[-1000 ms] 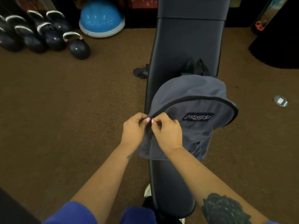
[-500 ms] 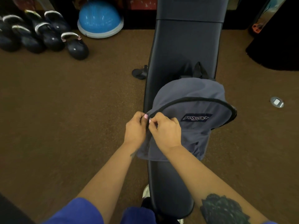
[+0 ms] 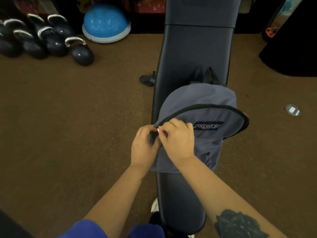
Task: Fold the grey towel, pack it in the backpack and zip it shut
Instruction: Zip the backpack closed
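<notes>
Nearest the camera, blue sleeves were cut off by the bottom edge, and a dark tattoo on the right forearm ran out of the picture. Both hands met at the backpack's near left corner: the left hand was pinching a fold of grey fabric there, and the right hand was closed on something small at the start of the black zip line. The pull itself was too small to make out under the fingers. The backpack lay flat on the black bench, logo patch upside down to the viewer, straps poking out behind its far end. The towel was nowhere visible; whether it sat inside the backpack could not be told. Left of the backpack and further back, kettlebells stood on the brown floor, partly cropped at the frame's edge, with a blue dome behind them. Right of the backpack a small silver disc lay on the floor.
</notes>
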`<state>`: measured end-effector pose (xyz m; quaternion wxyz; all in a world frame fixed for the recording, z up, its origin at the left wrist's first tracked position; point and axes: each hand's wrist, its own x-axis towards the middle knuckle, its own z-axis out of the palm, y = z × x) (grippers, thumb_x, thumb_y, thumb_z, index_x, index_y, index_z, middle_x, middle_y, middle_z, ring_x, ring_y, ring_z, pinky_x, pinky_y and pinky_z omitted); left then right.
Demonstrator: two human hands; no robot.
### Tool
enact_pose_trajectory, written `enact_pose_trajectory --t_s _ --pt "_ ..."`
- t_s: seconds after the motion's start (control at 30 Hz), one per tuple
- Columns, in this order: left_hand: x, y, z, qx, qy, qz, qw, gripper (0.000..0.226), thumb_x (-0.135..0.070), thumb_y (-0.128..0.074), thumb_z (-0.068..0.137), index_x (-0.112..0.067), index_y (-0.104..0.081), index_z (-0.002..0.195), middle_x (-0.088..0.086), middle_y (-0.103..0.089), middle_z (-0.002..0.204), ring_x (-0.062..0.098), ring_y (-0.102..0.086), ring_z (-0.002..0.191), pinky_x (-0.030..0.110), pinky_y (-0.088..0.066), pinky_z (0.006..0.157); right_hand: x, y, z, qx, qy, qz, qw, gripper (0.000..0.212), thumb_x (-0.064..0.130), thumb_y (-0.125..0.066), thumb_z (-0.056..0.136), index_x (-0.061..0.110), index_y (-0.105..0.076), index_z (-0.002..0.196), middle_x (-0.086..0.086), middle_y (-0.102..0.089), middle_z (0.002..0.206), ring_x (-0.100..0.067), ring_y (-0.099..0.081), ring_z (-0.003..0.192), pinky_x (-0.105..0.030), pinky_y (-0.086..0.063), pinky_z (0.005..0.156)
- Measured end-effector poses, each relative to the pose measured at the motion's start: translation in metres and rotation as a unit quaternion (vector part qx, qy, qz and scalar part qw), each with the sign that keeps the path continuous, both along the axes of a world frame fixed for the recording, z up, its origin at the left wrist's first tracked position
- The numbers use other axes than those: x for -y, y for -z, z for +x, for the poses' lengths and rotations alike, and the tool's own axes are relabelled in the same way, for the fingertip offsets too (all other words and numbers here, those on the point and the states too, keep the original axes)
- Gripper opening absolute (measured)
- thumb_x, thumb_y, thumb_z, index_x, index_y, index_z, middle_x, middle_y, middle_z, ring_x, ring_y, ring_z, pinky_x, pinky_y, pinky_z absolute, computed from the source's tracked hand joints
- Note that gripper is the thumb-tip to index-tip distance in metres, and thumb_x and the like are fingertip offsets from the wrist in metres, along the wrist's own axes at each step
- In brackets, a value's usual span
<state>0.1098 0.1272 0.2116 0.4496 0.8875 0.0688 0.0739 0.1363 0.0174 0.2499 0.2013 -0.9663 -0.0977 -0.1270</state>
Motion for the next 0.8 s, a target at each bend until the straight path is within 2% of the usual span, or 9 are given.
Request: enact_pose_trajectory --t_s 0.07,0.17,0.23,0.33,0.4,0.47,0.57,0.63,0.8 --pt "0.003 0.0 0.002 -0.027 -0.035 -0.037 0.998 0.023 -0.014 -0.066 0.083 -0.017 -0.061 0.105 -0.004 -0.061 0.104 0.005 -0.056 0.096 0.013 -0.044 0.085 0.004 0.001 0.001 0.061 -0.012 -0.06 0.996 0.017 0.031 -0.059 0.078 0.02 -0.066 0.067 -0.002 -0.06 0.084 -0.021 -0.046 0.084 -0.036 -0.03 0.074" --pt "0.007 0.0 0.006 -0.048 -0.053 -0.067 0.995 0.021 -0.015 -0.066 0.084 -0.016 -0.063 0.104 -0.002 -0.065 0.104 0.009 -0.059 0.098 0.026 -0.049 0.09 0.011 0.002 0.002 0.122 -0.033 -0.089 0.988 0.016 0.03 -0.06 0.077 0.021 -0.068 0.066 -0.003 -0.066 0.104 -0.024 -0.041 0.101 -0.041 -0.026 0.083" --pt "0.005 0.0 0.007 -0.049 -0.048 -0.069 0.995 0.023 -0.014 -0.066 0.084 -0.015 -0.063 0.107 0.0 -0.065 0.106 0.011 -0.06 0.1 0.028 -0.049 0.092 0.014 0.005 0.004 0.13 -0.039 -0.078 0.988 0.017 0.027 -0.059 0.078 0.019 -0.067 0.066 -0.001 -0.067 0.096 -0.022 -0.043 0.1 -0.041 -0.025 0.083" --pt "0.002 0.001 0.007 -0.051 -0.036 -0.089 0.994 0.022 -0.011 -0.063 0.086 -0.017 -0.062 0.107 -0.002 -0.064 0.106 0.011 -0.06 0.101 0.029 -0.05 0.093 0.016 0.009 0.004 0.117 -0.016 -0.075 0.99 0.014 0.023 -0.07 0.076 0.02 -0.065 0.064 0.003 -0.062 0.075 -0.02 -0.053 0.081 -0.037 -0.025 0.077" --pt "0.003 -0.002 0.009 -0.065 -0.04 -0.131 0.988 0.024 -0.011 -0.061 0.088 -0.02 -0.057 0.109 -0.003 -0.062 0.105 0.01 -0.061 0.1 0.023 -0.05 0.09 0.015 0.009 0.002 0.11 -0.004 -0.068 0.992 0.015 0.023 -0.071 0.077 0.021 -0.065 0.064 0.004 -0.062 0.074 -0.021 -0.057 0.074 -0.035 -0.025 0.075" --pt "0.005 -0.007 0.014 -0.065 -0.039 -0.151 0.986 0.024 -0.017 -0.06 0.089 -0.021 -0.055 0.112 -0.003 -0.062 0.103 0.008 -0.061 0.096 0.018 -0.049 0.083 0.014 0.009 -0.001 0.098 0.003 -0.059 0.993 0.018 0.027 -0.062 0.082 0.021 -0.065 0.065 0.005 -0.062 0.074 -0.02 -0.058 0.073 -0.035 -0.024 0.074" --pt "0.008 -0.01 0.021 -0.038 -0.019 -0.117 0.992 0.008 -0.019 -0.056 0.092 -0.023 -0.06 0.098 -0.001 -0.064 0.095 0.008 -0.061 0.086 0.017 -0.048 0.075 0.013 0.009 -0.003 0.059 0.014 -0.064 0.996 0.024 0.032 -0.05 0.085 0.021 -0.062 0.066 0.007 -0.061 0.063 -0.02 -0.058 0.073 -0.034 -0.023 0.075" --pt "0.007 -0.01 0.022 -0.027 -0.014 -0.101 0.994 0.008 -0.017 -0.053 0.093 -0.023 -0.059 0.093 -0.001 -0.063 0.091 0.008 -0.059 0.083 0.014 -0.046 0.072 0.013 0.009 -0.003 0.041 0.017 -0.064 0.997 0.025 0.032 -0.047 0.085 0.021 -0.061 0.067 0.007 -0.059 0.058 -0.02 -0.058 0.071 -0.034 -0.023 0.075" --pt "0.006 -0.011 0.015 -0.055 -0.009 -0.148 0.987 0.019 -0.014 -0.057 0.091 -0.026 -0.05 0.102 -0.009 -0.059 0.097 0.001 -0.058 0.09 0.008 -0.046 0.076 0.01 0.003 0.005 -0.003 0.014 -0.06 0.998 0.023 0.031 -0.047 0.082 0.019 -0.058 0.067 0.006 -0.058 0.057 -0.02 -0.058 0.071 -0.035 -0.023 0.077"
